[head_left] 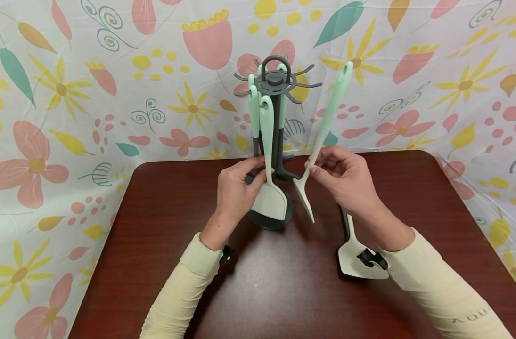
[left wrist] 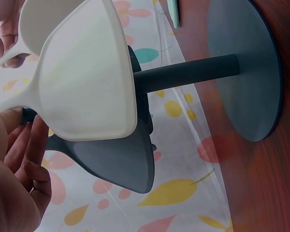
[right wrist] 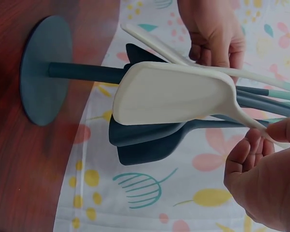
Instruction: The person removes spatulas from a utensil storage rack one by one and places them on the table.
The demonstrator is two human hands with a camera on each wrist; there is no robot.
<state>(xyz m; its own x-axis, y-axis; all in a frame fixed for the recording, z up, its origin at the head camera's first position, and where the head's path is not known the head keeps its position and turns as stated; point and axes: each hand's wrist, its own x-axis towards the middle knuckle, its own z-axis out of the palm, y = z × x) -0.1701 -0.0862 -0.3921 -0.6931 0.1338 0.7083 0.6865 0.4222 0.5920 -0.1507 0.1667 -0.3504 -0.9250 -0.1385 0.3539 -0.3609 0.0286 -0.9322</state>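
Observation:
A dark utensil stand [head_left: 276, 81] with hooks round its top stands at the back of the table. From its front hangs a white spatula with a mint handle [head_left: 266, 113]; my left hand [head_left: 236, 190] pinches its lower shaft. My right hand [head_left: 348, 176] pinches a second white spatula [head_left: 327, 117] above its head, just right of the stand. That one is off the hooks, its mint handle leaning up to the right. In the right wrist view its pale head [right wrist: 174, 94] overlaps the dark spatulas [right wrist: 150, 150] on the stand.
On the table under my right forearm lies another white spatula [head_left: 354, 259], with a dark utensil beneath it. The stand's round base [head_left: 269, 223] sits on the brown table [head_left: 258, 292]. Behind hangs a floral cloth [head_left: 190, 155].

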